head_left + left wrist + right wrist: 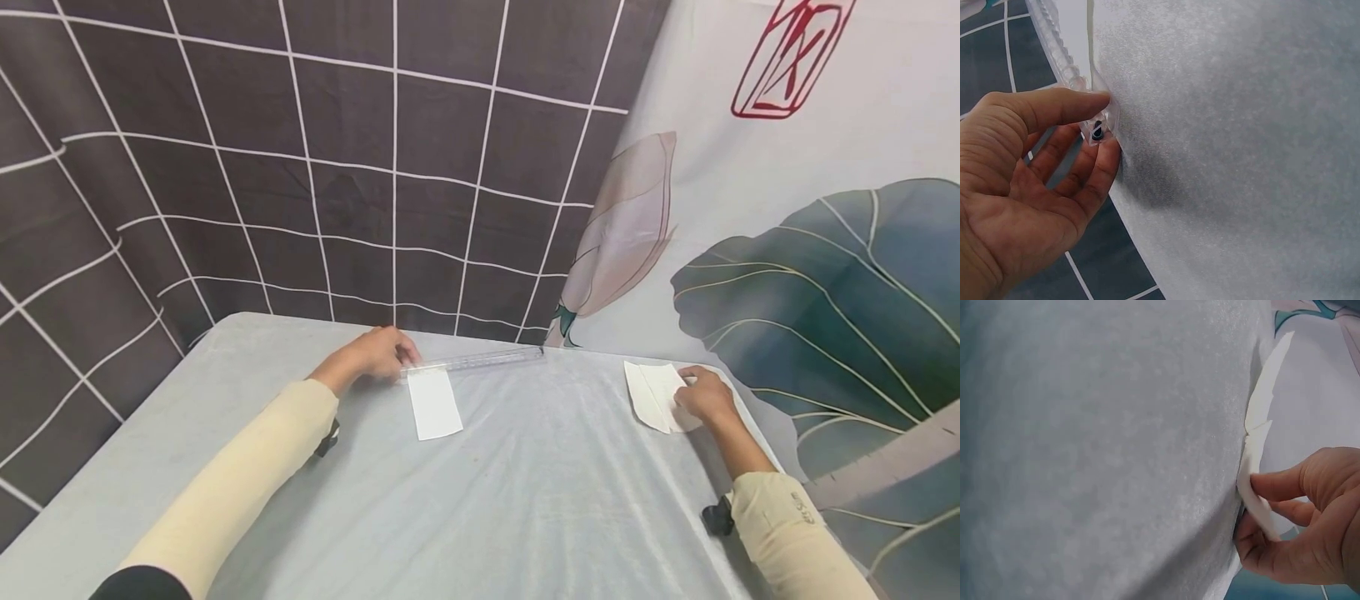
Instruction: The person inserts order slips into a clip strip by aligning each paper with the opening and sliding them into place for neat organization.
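Toward the back edge of the table, my left hand (380, 353) pinches one end of a long, clear plastic strip (487, 359). In the left wrist view, the thumb and fingers meet at its transparent end (1110, 112), where a small dark piece shows inside. A white rectangular paper (436, 406) lies just in front of the strip, beside the left fingers. At the right side of the table, my right hand (707, 395) pinches the near end of a creased white paper (651, 392). The right wrist view shows that paper (1263, 400) edge-on, with a tear or fold midway.
A light grey cloth covers the table (525, 500). Behind it hangs a dark curtain (345, 208) with white grid lines. At the right hangs a white cloth (720, 200) printed with a large leaf. Both forearms wear cream sleeves (247, 467).
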Demonstrator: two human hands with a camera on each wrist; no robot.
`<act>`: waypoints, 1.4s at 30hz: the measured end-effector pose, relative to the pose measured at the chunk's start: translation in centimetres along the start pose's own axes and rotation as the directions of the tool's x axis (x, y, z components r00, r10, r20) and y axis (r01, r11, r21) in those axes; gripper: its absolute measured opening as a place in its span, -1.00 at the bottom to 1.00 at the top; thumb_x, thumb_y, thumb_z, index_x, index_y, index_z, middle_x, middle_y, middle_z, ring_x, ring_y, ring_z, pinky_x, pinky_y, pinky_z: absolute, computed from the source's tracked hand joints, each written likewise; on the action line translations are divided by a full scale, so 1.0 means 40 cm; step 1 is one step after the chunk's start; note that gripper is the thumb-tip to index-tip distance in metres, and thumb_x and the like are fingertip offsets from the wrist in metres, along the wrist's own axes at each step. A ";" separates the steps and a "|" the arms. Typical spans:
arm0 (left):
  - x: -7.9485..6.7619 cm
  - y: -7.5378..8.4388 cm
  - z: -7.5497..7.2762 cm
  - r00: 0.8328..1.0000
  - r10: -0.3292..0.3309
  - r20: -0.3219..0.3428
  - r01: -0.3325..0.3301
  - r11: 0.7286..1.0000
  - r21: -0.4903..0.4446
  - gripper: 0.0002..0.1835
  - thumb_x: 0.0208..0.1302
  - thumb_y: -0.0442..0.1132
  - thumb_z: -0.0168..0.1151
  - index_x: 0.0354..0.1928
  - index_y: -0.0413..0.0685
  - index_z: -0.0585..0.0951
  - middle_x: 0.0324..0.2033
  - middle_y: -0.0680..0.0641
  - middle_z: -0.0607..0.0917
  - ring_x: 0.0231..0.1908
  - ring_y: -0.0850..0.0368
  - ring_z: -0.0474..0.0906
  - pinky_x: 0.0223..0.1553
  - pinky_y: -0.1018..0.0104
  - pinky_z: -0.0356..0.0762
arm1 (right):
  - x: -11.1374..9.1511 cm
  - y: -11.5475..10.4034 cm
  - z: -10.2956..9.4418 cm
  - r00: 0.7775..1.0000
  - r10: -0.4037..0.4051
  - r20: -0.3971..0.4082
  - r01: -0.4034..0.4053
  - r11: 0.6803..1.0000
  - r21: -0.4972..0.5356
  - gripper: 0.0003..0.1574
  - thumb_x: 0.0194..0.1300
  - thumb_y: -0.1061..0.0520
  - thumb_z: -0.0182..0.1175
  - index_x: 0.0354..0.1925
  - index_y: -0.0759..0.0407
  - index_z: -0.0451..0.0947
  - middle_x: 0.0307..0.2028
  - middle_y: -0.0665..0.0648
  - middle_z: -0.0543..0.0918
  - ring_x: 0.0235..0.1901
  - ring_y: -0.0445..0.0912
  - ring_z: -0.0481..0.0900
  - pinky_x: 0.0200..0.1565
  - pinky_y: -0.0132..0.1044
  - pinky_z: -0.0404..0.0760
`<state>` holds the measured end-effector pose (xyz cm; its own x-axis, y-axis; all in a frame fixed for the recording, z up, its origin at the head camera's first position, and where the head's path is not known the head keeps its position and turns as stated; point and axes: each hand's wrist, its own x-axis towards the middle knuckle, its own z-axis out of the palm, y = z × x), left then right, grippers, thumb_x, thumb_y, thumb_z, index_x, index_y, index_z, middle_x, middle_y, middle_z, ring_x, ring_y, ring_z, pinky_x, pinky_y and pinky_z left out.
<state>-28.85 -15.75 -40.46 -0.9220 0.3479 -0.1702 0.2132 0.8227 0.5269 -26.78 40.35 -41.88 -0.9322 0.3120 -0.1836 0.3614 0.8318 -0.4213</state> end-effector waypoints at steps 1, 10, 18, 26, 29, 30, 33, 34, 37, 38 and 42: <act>-0.001 0.001 -0.001 1.000 0.002 0.001 -0.002 1.000 0.000 -0.43 -0.14 -0.63 0.35 -0.01 -0.10 0.87 -0.09 -0.13 0.87 -0.09 0.02 0.70 -0.20 0.31 0.62 | 0.001 0.000 -0.002 1.000 0.000 0.005 0.000 1.000 -0.005 -0.13 0.32 0.23 0.06 0.55 0.47 0.30 0.56 0.68 0.29 0.43 0.59 0.38 0.45 0.37 0.51; 0.001 0.002 -0.003 1.000 -0.001 0.009 0.001 1.000 0.001 -0.42 -0.14 -0.63 0.34 0.01 -0.11 0.86 -0.08 -0.14 0.87 -0.09 0.01 0.70 -0.19 0.32 0.60 | -0.005 0.003 -0.008 0.999 -0.040 0.007 0.039 0.999 0.021 -0.15 0.35 0.22 -0.08 0.55 0.53 0.28 0.53 0.69 0.33 0.39 0.57 0.43 0.39 0.32 0.56; 0.000 0.006 0.001 1.000 -0.007 0.007 0.007 1.000 -0.008 -0.42 -0.14 -0.62 0.34 0.00 -0.11 0.87 -0.10 -0.13 0.86 -0.11 0.03 0.67 -0.23 0.33 0.58 | 0.022 0.015 -0.005 0.999 -0.037 0.000 0.037 0.995 0.097 -0.13 0.37 0.19 -0.11 0.57 0.53 0.29 0.54 0.67 0.34 0.39 0.53 0.45 0.34 0.26 0.57; 0.002 0.001 0.000 1.000 0.007 0.009 -0.007 1.000 -0.004 -0.41 -0.16 -0.62 0.34 0.01 -0.12 0.87 -0.08 -0.14 0.87 -0.10 0.02 0.70 -0.24 0.34 0.59 | 0.180 0.118 0.034 0.993 -0.094 -0.078 0.103 0.987 0.122 -0.13 0.26 0.13 0.00 0.50 0.39 0.48 0.45 0.60 0.52 0.17 0.40 0.56 -0.13 -0.10 0.58; 0.003 -0.002 -0.001 1.000 0.010 0.008 -0.010 1.000 -0.001 -0.40 -0.17 -0.62 0.33 0.01 -0.11 0.87 -0.08 -0.14 0.87 -0.09 0.02 0.69 -0.23 0.34 0.59 | 0.121 0.061 0.010 0.996 -0.075 -0.049 0.081 0.985 0.151 -0.12 0.31 0.15 -0.02 0.56 0.40 0.40 0.51 0.62 0.45 0.24 0.44 0.52 -0.01 -0.01 0.60; 0.002 -0.002 -0.002 1.000 0.008 0.007 -0.008 1.000 -0.001 -0.40 -0.16 -0.62 0.33 0.01 -0.11 0.87 -0.08 -0.14 0.87 -0.09 0.02 0.69 -0.22 0.34 0.59 | 0.092 0.036 0.001 0.996 -0.068 -0.050 0.076 0.984 0.161 -0.11 0.31 0.17 -0.03 0.57 0.41 0.38 0.51 0.62 0.44 0.26 0.44 0.51 0.01 0.01 0.60; 0.004 -0.004 -0.002 1.000 0.012 0.005 -0.012 1.000 -0.001 -0.40 -0.17 -0.63 0.34 0.02 -0.12 0.87 -0.07 -0.15 0.87 -0.08 0.01 0.70 -0.19 0.32 0.61 | 0.016 -0.025 -0.019 0.996 -0.073 -0.048 0.081 0.979 0.186 -0.09 0.30 0.21 -0.08 0.59 0.46 0.32 0.52 0.65 0.41 0.29 0.45 0.50 0.02 -0.03 0.57; 0.003 -0.004 -0.002 1.000 0.013 0.005 -0.013 1.000 -0.002 -0.40 -0.17 -0.63 0.34 0.02 -0.12 0.87 -0.07 -0.15 0.88 -0.08 0.01 0.70 -0.18 0.31 0.62 | 0.001 -0.036 -0.021 0.996 -0.078 -0.052 0.087 0.978 0.191 -0.09 0.29 0.23 -0.09 0.59 0.46 0.32 0.51 0.64 0.41 0.28 0.44 0.51 0.00 -0.07 0.56; 0.003 -0.004 -0.001 1.000 0.010 0.004 -0.010 1.000 -0.006 -0.39 -0.18 -0.63 0.34 0.02 -0.12 0.87 -0.05 -0.15 0.88 -0.07 0.00 0.72 -0.14 0.30 0.63 | -0.026 -0.059 -0.020 0.993 -0.102 -0.056 0.111 0.974 0.197 -0.05 0.25 0.26 -0.10 0.60 0.46 0.32 0.51 0.65 0.43 0.27 0.43 0.51 -0.06 -0.17 0.50; 0.002 -0.003 -0.001 1.000 0.010 0.004 -0.010 1.000 -0.007 -0.38 -0.18 -0.63 0.34 0.02 -0.12 0.87 -0.05 -0.15 0.88 -0.08 0.00 0.72 -0.14 0.30 0.63 | -0.029 -0.063 -0.018 0.993 -0.106 -0.054 0.115 0.972 0.204 -0.04 0.23 0.27 -0.10 0.61 0.45 0.32 0.51 0.64 0.43 0.26 0.43 0.52 -0.07 -0.19 0.50; -0.001 -0.002 0.000 1.000 0.013 0.006 -0.013 1.000 -0.009 -0.38 -0.18 -0.63 0.33 0.02 -0.12 0.87 -0.06 -0.15 0.88 -0.10 0.01 0.71 -0.16 0.30 0.63 | -0.022 -0.072 -0.003 0.991 -0.122 -0.045 0.130 0.964 0.231 -0.01 0.16 0.29 -0.07 0.60 0.43 0.35 0.49 0.65 0.45 0.23 0.42 0.54 -0.05 -0.16 0.53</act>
<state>-28.85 -15.82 -40.50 -0.9172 0.3611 -0.1687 0.2218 0.8141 0.5367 -26.99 37.72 -40.38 -0.9694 0.2281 -0.0906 0.2326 0.7364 -0.6353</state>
